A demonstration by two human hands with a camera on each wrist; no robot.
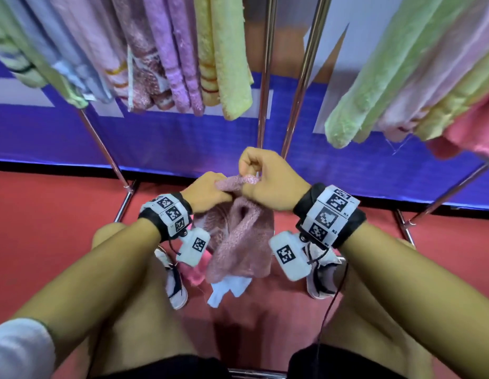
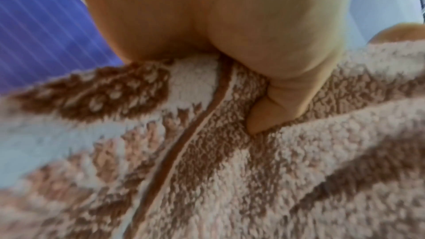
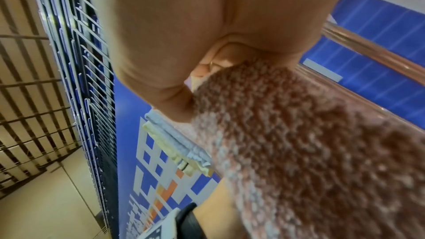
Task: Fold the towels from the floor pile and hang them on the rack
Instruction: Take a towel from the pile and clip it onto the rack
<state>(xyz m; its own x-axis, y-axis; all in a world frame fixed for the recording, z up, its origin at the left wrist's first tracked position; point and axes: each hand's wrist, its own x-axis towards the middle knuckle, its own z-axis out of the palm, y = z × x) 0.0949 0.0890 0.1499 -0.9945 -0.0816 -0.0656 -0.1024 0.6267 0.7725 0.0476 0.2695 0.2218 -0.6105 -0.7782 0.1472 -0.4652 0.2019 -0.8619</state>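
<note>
A pink-brown patterned towel hangs bunched between my two hands, above my knees. My left hand grips its upper edge, fingers curled into the terry. My right hand pinches the same edge just to the right, fingers closed on the cloth. The rack's metal poles rise just behind my hands. Folded towels hang from it, a yellow one in the middle and a green one at the right. On the floor between my shoes lie a white towel and a bright pink one.
The floor is red. A blue and white banner stands behind the rack. Slanted rack legs spread left and right near the floor. My shoes flank the floor pile. A wire grid fence shows in the right wrist view.
</note>
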